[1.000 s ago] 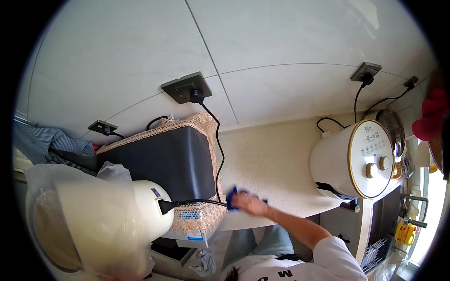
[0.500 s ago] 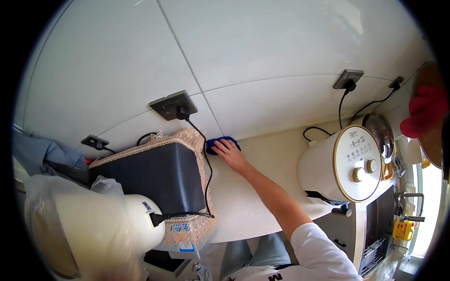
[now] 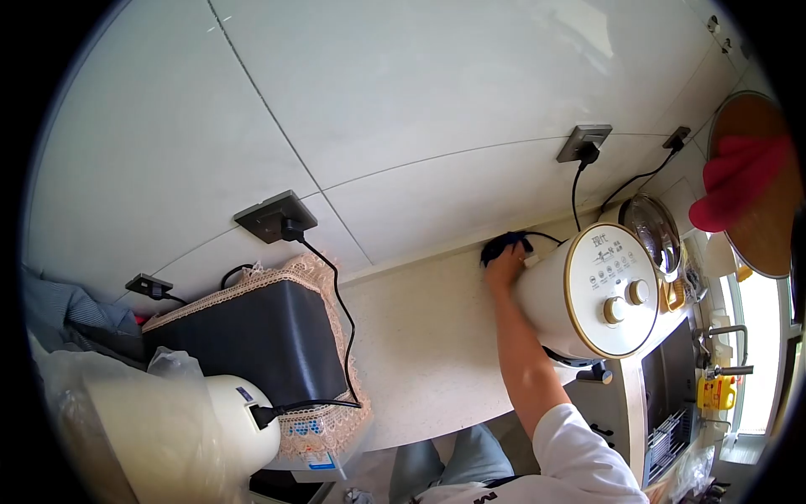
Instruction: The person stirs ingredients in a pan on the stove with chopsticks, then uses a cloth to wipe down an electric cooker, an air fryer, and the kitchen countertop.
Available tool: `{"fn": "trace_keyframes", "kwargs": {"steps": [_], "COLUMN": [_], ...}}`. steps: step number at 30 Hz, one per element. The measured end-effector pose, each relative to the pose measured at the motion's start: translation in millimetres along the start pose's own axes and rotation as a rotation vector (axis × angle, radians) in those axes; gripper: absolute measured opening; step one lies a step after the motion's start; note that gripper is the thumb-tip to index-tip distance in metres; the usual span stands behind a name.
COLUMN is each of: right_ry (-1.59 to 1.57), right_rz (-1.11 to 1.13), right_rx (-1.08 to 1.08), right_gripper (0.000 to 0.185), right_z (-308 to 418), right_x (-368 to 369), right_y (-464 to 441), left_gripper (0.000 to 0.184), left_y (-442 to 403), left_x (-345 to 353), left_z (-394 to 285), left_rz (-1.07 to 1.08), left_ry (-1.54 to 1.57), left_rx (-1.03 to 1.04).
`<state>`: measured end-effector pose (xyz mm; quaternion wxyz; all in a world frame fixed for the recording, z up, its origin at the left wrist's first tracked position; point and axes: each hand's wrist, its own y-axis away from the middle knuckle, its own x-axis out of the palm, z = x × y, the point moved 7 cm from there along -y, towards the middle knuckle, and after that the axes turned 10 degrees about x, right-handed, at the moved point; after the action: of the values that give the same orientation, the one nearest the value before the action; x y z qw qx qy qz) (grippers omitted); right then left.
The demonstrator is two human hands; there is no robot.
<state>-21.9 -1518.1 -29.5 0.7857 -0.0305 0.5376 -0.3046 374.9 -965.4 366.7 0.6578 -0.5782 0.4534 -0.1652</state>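
Note:
My right hand (image 3: pixel 506 262) reaches to the back of the counter, beside the large white appliance (image 3: pixel 541 290) with a gold-rimmed lid and two knobs. Under and around its fingers is a dark blue cloth (image 3: pixel 495 246), pressed against the counter close to the wall. The fingers are partly hidden by the cloth and shadow. A black cord (image 3: pixel 544 236) runs behind the appliance, right beside the hand. My left hand is out of view.
A dark box-shaped appliance (image 3: pixel 243 340) on a lace cover stands on the left, with a plastic-wrapped cream appliance (image 3: pixel 151 420) before it. Its cord (image 3: pixel 345 315) drops from the wall socket (image 3: pixel 275 217). At right are a glass lid (image 3: pixel 651 231), a sink (image 3: pixel 667 382) and a red cloth (image 3: pixel 730 185).
My right hand has slid the blue cloth rightward along the back of the counter, from near the dark appliance to the white one. The camera view has shifted slightly right.

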Motion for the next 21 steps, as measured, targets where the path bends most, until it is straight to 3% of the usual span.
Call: {"fn": "trace_keyframes", "kwargs": {"steps": [2, 4, 8, 11, 12, 14, 16, 20, 21], "right_ry": [-0.282, -0.533, -0.725, -0.678, -0.583, -0.442, -0.311, -0.603, -0.619], "right_rz": [0.196, 0.531, 0.850, 0.751, 0.677, 0.259, 0.203, 0.804, 0.783], "right_rx": [-0.171, -0.336, -0.776, -0.669, -0.420, -0.158, -0.256, -0.666, -0.902], "right_gripper": [0.028, 0.028, 0.031, 0.030, 0.035, 0.042, 0.042, 0.032, 0.038], "right_z": [5, 29, 39, 29, 29, 39, 41, 62, 46], "right_x": [0, -48, -113, -89, -79, -82, -60, -78, -89], "right_y": [23, 86, 214, 180, 141, 85, 92, 193, 242], "left_gripper": [0.042, 0.042, 0.043, 0.043, 0.043, 0.044, 0.044, 0.045, 0.045], "left_y": [-1, 0, 1, 1, 3, 4, 4, 6, 6], "left_x": [2, 3, 0, -4, -6, -9, -13, -16, -17], "left_z": [0, 2, 6, 12, 14, 18, 21, 26, 28], "left_rz": [0.000, 0.001, 0.010, 0.005, 0.008, 0.017, 0.017, 0.021, 0.023], "left_ry": [0.008, 0.013, 0.013, 0.018, 0.017, 0.013, 0.011, 0.015, 0.014], "left_rx": [0.006, 0.006, 0.022, 0.033, 0.037, 0.050, 0.063, 0.068, 0.070]}}
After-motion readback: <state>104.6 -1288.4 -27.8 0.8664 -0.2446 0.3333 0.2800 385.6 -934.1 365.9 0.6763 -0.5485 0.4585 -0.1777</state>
